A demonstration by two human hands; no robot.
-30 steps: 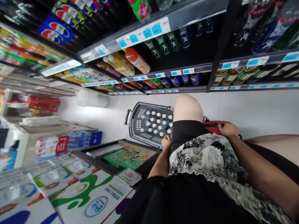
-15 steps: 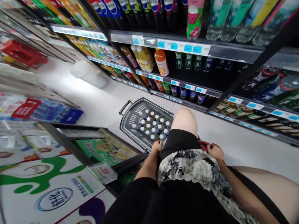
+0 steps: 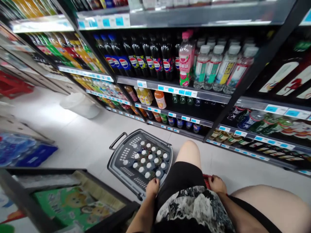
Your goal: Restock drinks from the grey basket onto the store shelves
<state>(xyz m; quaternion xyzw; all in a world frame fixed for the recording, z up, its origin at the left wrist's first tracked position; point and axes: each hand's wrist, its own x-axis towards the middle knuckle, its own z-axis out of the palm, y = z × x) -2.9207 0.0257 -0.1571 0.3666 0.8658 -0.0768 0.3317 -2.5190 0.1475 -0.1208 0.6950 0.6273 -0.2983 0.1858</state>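
Note:
My left hand is closed at the near edge of a grey wheeled shopping basket. What its fingers hold, if anything, is hidden. Several white-capped bottles stand packed together inside the basket, toward my side. The basket's handle points away to the left. On the other side of my bent knee, my right hand is closed round the edge of a red object, mostly covered by my clothing, so its kind cannot be made out.
Drink shelves run along the far side, with cola bottles, a pink bottle and an orange drink bottle. A white bin stands on the floor at left. A dark-framed display with green packs borders the near left.
My view has tilted up, so more of the upper shelves shows and the basket sits lower in the picture. Both hands keep their places at the basket and the red object.

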